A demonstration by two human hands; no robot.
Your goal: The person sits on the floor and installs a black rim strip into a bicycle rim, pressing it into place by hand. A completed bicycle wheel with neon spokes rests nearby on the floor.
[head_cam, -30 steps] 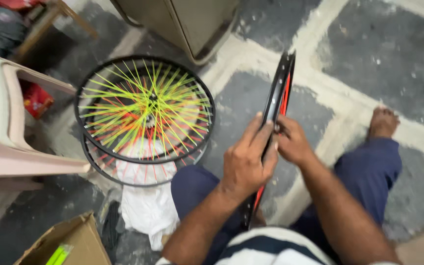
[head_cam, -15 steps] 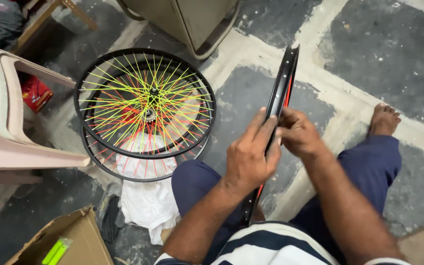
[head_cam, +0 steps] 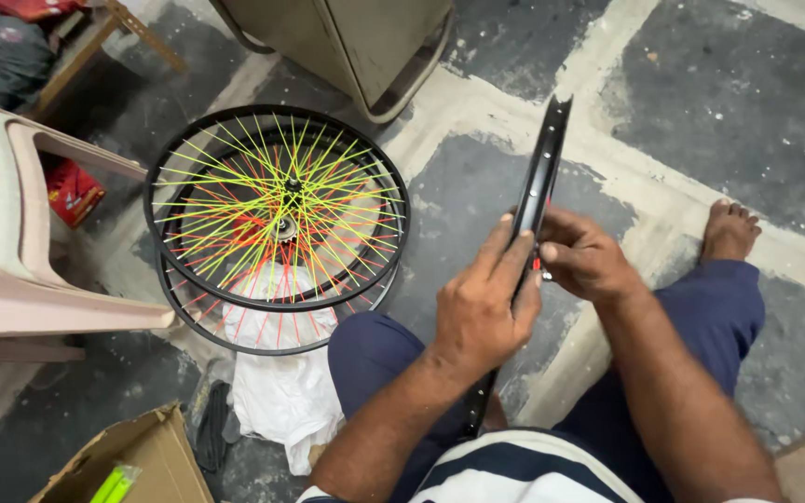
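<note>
I sit on the floor with a black bicycle rim (head_cam: 544, 163) standing edge-on between my knees. My left hand (head_cam: 482, 307) grips the rim's left side, fingers laid flat along it. My right hand (head_cam: 581, 256) is closed on the rim's right side, fingertips pinched at a red part close to the rim. Left of me, two finished wheels are stacked on the floor: the upper wheel (head_cam: 277, 205) has yellow-green spokes, the lower one (head_cam: 272, 321) has red spokes.
A pale plastic chair (head_cam: 11, 233) stands at the left. A metal cabinet (head_cam: 347, 37) is behind the wheels. A white cloth (head_cam: 277, 396) lies under them, and an open cardboard box (head_cam: 132, 461) sits at the bottom left. My bare foot (head_cam: 729, 228) rests at the right.
The view has shifted slightly. My hands stay on the rim, with my right hand's fingers working a little lower at its side. The stacked wheels have not moved.
</note>
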